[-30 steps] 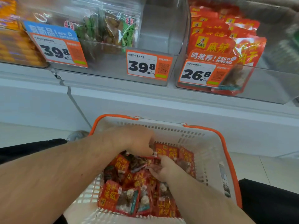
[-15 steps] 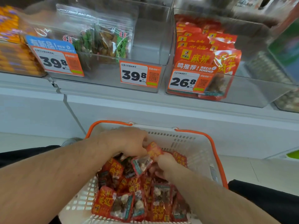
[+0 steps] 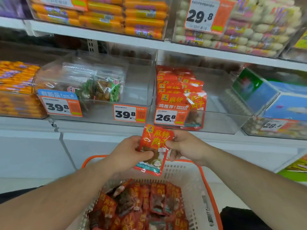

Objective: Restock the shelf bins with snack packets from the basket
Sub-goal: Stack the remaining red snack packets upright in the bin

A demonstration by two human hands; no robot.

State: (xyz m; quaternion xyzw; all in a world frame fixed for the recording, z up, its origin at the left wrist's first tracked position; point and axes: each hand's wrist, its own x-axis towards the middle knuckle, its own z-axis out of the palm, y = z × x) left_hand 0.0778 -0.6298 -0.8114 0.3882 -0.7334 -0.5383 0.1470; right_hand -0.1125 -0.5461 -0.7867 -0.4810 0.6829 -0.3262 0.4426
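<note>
A red snack packet (image 3: pixel 154 146) with yellow characters is held upright above the basket, just below the shelf edge. My left hand (image 3: pixel 128 153) pinches its left edge and my right hand (image 3: pixel 184 146) pinches its right edge. Below them, the white basket with an orange rim (image 3: pixel 206 193) holds several more red packets (image 3: pixel 141 206). Straight ahead, a clear shelf bin (image 3: pixel 216 123) with a 26.8 price tag (image 3: pixel 171 116) holds rows of the same red packets (image 3: pixel 176 90) on its left side; its right side shows bare plastic.
A clear bin (image 3: pixel 132 90) to the left holds clear bags of green-labelled snacks behind two 39.8 tags. Orange sausage packs (image 3: pixel 15 85) fill the far left bin and the upper shelf. A blue and green box (image 3: pixel 269 95) sits to the right. My dark-clothed knee (image 3: pixel 239 218) is beside the basket.
Both hands lifted one red packet out of the basket and raised it toward the shelf. The camera tilted upward, bringing the upper shelf into view.
</note>
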